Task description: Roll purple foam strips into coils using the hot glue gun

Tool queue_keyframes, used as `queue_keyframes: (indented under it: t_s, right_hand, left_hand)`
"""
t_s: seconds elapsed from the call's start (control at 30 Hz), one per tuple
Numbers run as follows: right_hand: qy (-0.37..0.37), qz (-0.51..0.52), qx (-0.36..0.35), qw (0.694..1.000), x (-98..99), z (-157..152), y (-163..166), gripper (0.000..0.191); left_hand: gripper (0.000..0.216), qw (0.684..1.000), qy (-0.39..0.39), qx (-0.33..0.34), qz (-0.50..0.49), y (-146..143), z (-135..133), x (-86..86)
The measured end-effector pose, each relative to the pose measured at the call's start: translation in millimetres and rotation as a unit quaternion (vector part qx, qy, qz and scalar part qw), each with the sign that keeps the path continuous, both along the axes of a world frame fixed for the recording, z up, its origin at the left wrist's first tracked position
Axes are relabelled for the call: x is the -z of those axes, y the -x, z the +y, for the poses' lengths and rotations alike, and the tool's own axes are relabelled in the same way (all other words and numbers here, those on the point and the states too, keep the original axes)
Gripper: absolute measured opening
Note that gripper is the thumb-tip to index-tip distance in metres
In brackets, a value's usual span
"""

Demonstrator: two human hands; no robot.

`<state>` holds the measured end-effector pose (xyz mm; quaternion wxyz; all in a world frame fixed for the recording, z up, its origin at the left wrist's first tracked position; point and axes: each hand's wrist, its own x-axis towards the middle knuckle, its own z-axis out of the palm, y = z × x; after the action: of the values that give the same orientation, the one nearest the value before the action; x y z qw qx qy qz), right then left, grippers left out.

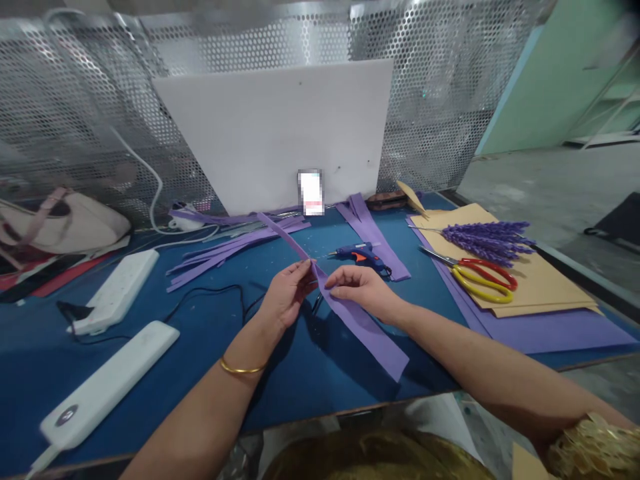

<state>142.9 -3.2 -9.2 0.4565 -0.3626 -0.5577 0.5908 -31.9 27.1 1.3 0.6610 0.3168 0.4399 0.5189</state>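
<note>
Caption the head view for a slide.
Left hand and right hand work a purple strip near a glue gun.

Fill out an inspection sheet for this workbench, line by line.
Surface: blue table, small pale specks visible.
Work items: held purple strip; blue glue gun beyond the right hand; loose purple strips further back.
Clutter: handbag at far left; flower bunch and scissors on tan sheets at right.
Hands: left hand pinches the held strip; right hand pinches it closer to its near end.
Cables: black cable curves across the table, its ends unclear; white cable before the metal panel.
Surroundings: white board against perforated metal panel; other people, nothing seen.
</note>
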Motion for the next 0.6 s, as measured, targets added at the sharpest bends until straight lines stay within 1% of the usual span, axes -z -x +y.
queue_keyframes:
  t_s: [0.07,0.17,0.23,0.33,0.4,0.43,0.47,0.5,0.53,0.57,0.6]
  right_hand:
    - [0.006,-0.001,-0.004,1.0,-0.1,0,0,0.019]
    - [0.024,-0.001,-0.024,0.999,0.0,-1,-1,0.019]
    - [0.037,-0.003,-0.039,0.999,0.2,-3,0,0.018]
    - [0.039,-0.019,-0.065,0.997,0.2,-5,1,0.022]
    - [0.028,-0.05,-0.094,0.994,-0.3,-4,0,0.028]
    - [0.014,-0.073,-0.091,0.993,-0.9,-2,-2,0.03]
    - [-0.006,-0.105,-0.065,0.992,-1.6,1,-5,0.031]
    - [-0.033,-0.147,-0.012,0.988,-2.5,5,-10,0.031]
    - [-0.064,-0.197,0.064,0.976,-3.4,10,-16,0.03]
    - [-0.095,-0.264,0.153,0.947,-4.1,17,-23,0.029]
    - [-0.122,-0.344,0.227,0.903,-4.4,24,-31,0.027]
  left_hand:
    - [0.026,1.0,-0.005,-0.013,-0.002,1,1,1.9]
    - [0.023,0.997,-0.004,-0.072,-0.015,3,4,4.0]
    - [0.021,0.995,0.007,-0.092,-0.026,3,6,4.5]
    - [0.017,0.995,0.032,-0.085,-0.042,1,6,2.8]
    - [0.015,0.995,0.044,-0.076,-0.05,0,5,0.1]
    - [0.015,0.995,0.047,-0.076,-0.051,0,5,-1.4]
    - [0.014,0.994,0.05,-0.078,-0.053,0,5,-3.0]
    - [0.013,0.994,0.053,-0.081,-0.055,0,5,-4.5]
    - [0.013,0.993,0.057,-0.086,-0.059,0,4,-5.8]
    - [0.013,0.992,0.061,-0.09,-0.065,0,4,-6.9]
    - [0.014,0.991,0.066,-0.091,-0.071,0,4,-7.7]
